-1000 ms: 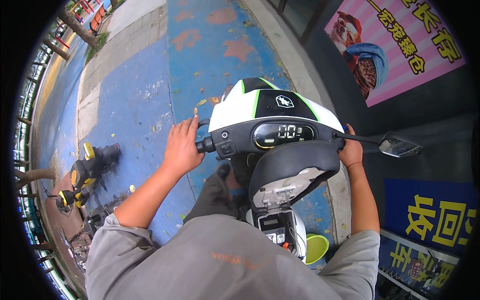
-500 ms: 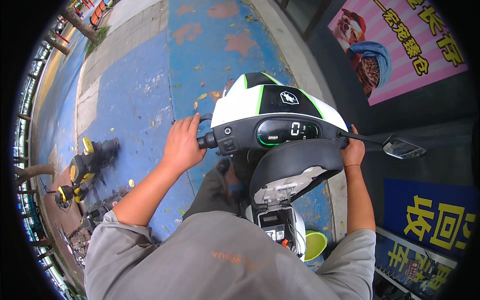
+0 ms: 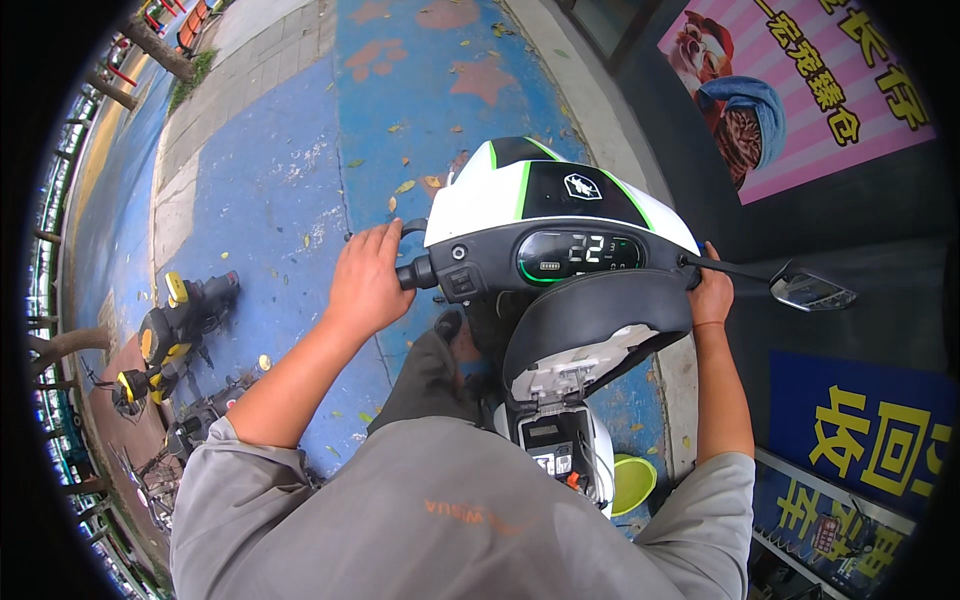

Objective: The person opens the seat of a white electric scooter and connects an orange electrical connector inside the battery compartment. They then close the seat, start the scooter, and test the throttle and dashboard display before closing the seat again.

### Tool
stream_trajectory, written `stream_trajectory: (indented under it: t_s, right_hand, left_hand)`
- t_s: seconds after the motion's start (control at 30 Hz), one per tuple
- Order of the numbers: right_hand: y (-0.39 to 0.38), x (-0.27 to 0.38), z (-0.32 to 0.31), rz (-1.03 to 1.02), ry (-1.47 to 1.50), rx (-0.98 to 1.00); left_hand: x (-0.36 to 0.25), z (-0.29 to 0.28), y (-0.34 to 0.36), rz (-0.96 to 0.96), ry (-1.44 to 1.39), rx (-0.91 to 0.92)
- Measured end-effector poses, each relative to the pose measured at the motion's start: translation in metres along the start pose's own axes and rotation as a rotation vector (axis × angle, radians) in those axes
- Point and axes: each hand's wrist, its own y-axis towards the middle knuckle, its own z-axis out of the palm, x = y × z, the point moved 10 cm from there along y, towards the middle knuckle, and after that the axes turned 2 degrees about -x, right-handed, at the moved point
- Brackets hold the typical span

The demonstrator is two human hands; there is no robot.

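Note:
An electric scooter [image 3: 470, 205] in white, black and green stands before me. My left hand [image 3: 368, 278] is wrapped round its left handlebar grip [image 3: 418, 273], near the brake lever. On the far side of the handlebar, my right hand [image 3: 712, 290] closes on the right grip, which is mostly hidden behind the raised seat [image 3: 600, 310]. The lit display [image 3: 580, 257] sits between the hands. Under the hinged-up seat, the storage compartment [image 3: 548, 440] lies open, with a labelled dark unit and an orange piece inside. A mirror [image 3: 812, 290] sticks out to the right.
A yellow-green basin [image 3: 632, 485] stands on the ground behind the scooter. Parked black and yellow scooters [image 3: 165, 335] are at the left. A wall with a pink poster [image 3: 800, 90] and a blue sign [image 3: 860, 425] runs along the right. Leaves dot the blue pavement [image 3: 270, 220].
The reading on the display has changed. The scooter's front and seat have shifted very slightly in view; both hands keep their hold on the grips.

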Motion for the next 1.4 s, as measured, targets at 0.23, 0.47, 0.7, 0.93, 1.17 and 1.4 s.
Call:
stream_trajectory:
  t_s: [0.23,0.47,0.7,0.93,1.17,1.4]
  right_hand:
    - [0.0001,0.0009,-0.0010,-0.009,0.004,-0.011]
    - [0.0005,0.0012,-0.0014,-0.014,0.028,-0.020]
    - [-0.0002,0.0004,-0.0004,-0.003,0.025,-0.009]
    - [0.0020,0.0020,-0.0035,0.020,0.028,0.003]
    - [0.0015,0.0014,-0.0023,0.013,0.023,-0.008]
    - [-0.0001,0.0008,0.0007,0.001,0.036,-0.009]
  left_hand:
    - [0.0006,0.0008,-0.0002,0.003,0.002,-0.003]
    - [-0.0015,-0.0033,-0.0008,-0.002,-0.008,-0.019]
    - [-0.0031,-0.0059,-0.0006,0.004,-0.016,-0.018]
    - [-0.0010,-0.0037,-0.0012,0.011,-0.011,-0.033]
    - [-0.0021,-0.0038,-0.0012,0.005,0.001,-0.020]
    - [0.0034,0.0038,-0.0021,0.008,-0.012,-0.023]
